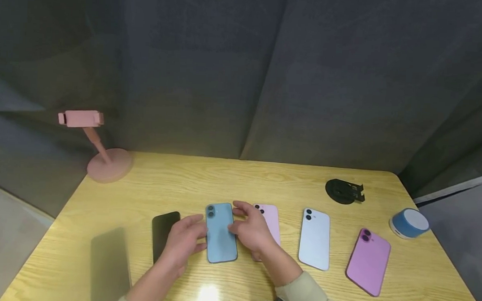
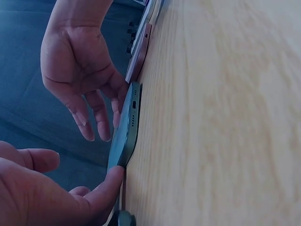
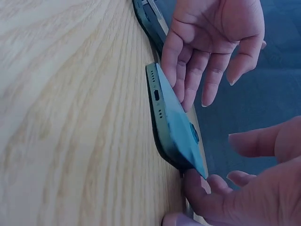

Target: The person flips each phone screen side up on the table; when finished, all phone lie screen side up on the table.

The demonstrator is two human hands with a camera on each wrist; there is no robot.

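A teal-blue smartphone (image 1: pixel 222 235) lies back-up on the table, its camera lenses at the far left corner. At its left edge is my left hand (image 1: pixel 183 238), fingers extended, a fingertip touching the phone's side in the left wrist view. My right hand (image 1: pixel 253 229) is at the opposite edge with fingers loosely bent, and a fingertip meets the phone's edge in the right wrist view. Neither hand grips it. A black phone (image 1: pixel 166 228) lies partly beneath the left hand in view; a pale pink phone (image 1: pixel 271 218) is partly hidden behind the right hand.
Right of the hands lie a white-lavender phone (image 1: pixel 315 241) and a purple phone (image 1: pixel 368 264). A black folding stand (image 1: pixel 341 191) and a blue-and-white cylinder (image 1: pixel 409 224) stand farther right. A pink phone stand (image 1: pixel 110 165) is at the back left. A grey flat panel (image 1: pixel 108 266) lies front left.
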